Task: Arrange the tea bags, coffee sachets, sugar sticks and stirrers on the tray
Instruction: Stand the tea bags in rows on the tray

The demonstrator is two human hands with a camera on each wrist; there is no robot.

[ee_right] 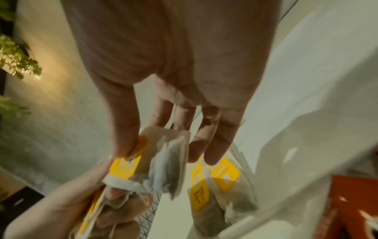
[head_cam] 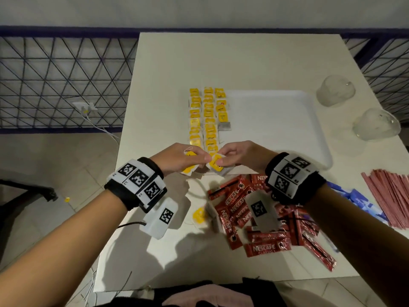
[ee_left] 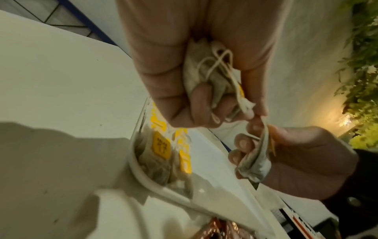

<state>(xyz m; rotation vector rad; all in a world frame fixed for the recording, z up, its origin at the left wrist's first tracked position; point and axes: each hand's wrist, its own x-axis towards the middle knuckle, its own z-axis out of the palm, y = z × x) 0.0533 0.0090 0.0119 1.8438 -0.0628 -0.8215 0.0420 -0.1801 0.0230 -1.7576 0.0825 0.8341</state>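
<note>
Rows of yellow-tagged tea bags [head_cam: 204, 117] lie in three columns on the left part of the white tray [head_cam: 287, 120]. Above the tray's near left corner my left hand [head_cam: 199, 161] grips a bunch of tea bags [ee_left: 206, 77] with tangled strings. My right hand [head_cam: 221, 161], right beside it, pinches one tea bag [ee_right: 163, 158] between thumb and fingers. Red coffee sachets [head_cam: 265, 220] lie in a heap under my right wrist. Blue sugar sticks [head_cam: 354, 200] and pink stirrers [head_cam: 389, 196] lie at the right. One loose tea bag [head_cam: 199, 216] rests on the table.
Two upturned clear cups [head_cam: 335, 90] [head_cam: 376, 125] stand on the white table [head_cam: 221, 58] beyond the tray's right side. The right half of the tray is bare. A blue lattice railing [head_cam: 62, 80] runs behind and left of the table.
</note>
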